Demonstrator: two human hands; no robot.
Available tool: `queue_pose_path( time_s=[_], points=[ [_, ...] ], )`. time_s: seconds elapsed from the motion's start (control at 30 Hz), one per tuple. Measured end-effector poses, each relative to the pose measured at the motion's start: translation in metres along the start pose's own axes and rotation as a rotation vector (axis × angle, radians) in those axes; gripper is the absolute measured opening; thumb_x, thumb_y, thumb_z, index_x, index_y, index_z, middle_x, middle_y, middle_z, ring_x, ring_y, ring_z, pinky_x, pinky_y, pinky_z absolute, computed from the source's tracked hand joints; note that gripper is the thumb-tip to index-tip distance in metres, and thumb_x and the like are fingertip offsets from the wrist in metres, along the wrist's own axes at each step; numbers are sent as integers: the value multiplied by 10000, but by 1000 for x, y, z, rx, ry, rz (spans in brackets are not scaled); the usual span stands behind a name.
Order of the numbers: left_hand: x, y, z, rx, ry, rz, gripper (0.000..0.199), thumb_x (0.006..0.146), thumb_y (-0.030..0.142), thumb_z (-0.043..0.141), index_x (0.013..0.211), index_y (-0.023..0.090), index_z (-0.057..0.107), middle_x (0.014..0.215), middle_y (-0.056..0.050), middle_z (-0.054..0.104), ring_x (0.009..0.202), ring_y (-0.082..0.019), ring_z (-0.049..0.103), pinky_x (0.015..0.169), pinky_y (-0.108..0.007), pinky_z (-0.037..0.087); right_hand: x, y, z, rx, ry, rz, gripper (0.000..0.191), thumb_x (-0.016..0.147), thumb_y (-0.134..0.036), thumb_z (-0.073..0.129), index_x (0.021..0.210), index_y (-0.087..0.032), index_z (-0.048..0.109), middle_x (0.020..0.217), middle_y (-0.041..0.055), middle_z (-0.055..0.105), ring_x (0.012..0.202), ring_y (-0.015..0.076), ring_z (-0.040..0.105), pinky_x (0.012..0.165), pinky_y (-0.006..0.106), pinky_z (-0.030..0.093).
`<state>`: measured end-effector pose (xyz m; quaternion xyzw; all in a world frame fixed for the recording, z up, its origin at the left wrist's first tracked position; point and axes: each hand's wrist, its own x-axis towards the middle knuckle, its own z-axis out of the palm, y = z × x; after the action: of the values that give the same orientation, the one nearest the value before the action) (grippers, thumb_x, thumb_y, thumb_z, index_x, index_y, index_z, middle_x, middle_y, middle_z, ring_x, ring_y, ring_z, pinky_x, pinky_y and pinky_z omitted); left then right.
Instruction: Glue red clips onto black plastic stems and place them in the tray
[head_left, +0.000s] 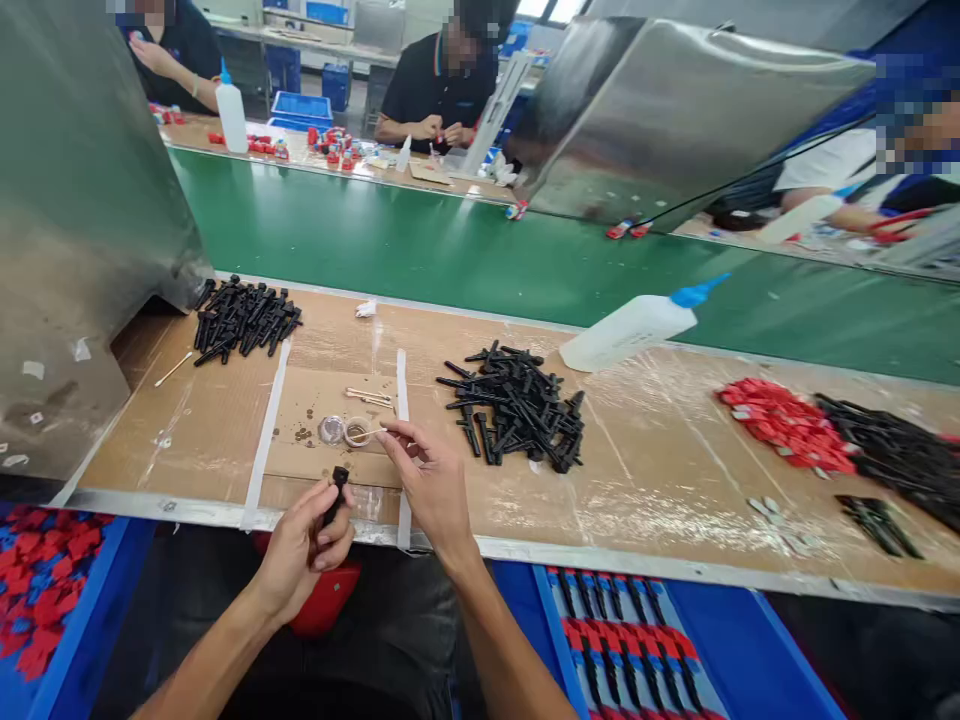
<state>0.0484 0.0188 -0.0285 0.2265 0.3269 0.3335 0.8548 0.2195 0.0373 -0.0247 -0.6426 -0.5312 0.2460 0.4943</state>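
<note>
My left hand (pixel 319 535) grips a small black plastic part (pixel 339 488) upright near the table's front edge. Between the fingertips of my right hand (pixel 429 480) is a cotton swab (pixel 373 433), its far end inside a small round jar (pixel 356 430). Touching the jar on its left is a round, shiny lid or dish (pixel 331 430). Behind them, several more cotton swabs (pixel 367 396) lie on a cardboard sheet (pixel 300 385) marked with brown spots. One heap of black plastic parts (pixel 517 405) lies right of my right hand; another black heap (pixel 244 318) is at the back left.
A white squeeze bottle (pixel 630 332) with a blue tip lies tilted at the table's back edge. Red pieces (pixel 784 425) are piled at the right. Blue bins (pixel 82 640) stand below the table. Across the green belt (pixel 390 225), other people work.
</note>
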Motion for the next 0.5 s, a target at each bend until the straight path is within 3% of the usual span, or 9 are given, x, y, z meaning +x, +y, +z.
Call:
queue_pose_path(
  time_s=[0.2,0.5],
  points=[
    [3,-2,-2,-70,-14,-28,240,953,368,462,893,151,545,550,91,261,400,-30,178,411,-187,103,3,-5,11,-53,-37,-77,124,876,-312,657,918,-214,720,884,28,714,696,158,577,657,288,475],
    [3,1,-10,-175,-41,-88,266,975,374,424,919,153,560,551,91,248,397,-36,157,393,-185,100,-1,-5,9,-146,19,-219,82,878,-239,649,932,-206,701,874,23,719,688,144,620,717,295,521]
  ],
)
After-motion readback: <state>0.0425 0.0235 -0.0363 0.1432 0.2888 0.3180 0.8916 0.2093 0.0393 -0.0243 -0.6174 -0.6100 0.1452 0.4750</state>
